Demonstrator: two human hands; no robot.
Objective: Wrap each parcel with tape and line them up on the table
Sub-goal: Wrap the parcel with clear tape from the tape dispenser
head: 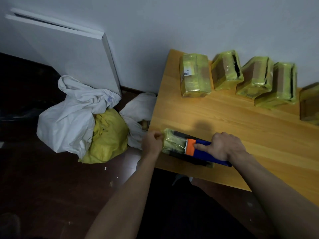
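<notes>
Hands apart at the near edge of the surface (224,118): left hand (151,142) pinching the end of the dark parcel (172,144), right hand (222,146) curled round the blue-and-orange tape dispenser (198,149) lying across its top. Probably stiff, boxy and light, slick under yellow tape; best held at ends and edges. Farther back, five wrapped parcels (195,75) lined along the wall.

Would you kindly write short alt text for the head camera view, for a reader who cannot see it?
A person's right hand draws a blue and orange tape dispenser over a parcel at the near edge of a wooden table, while the left hand pinches the parcel's end. Wrapped yellow-green parcels line the wall side, and white sacks sit on the floor.
</notes>
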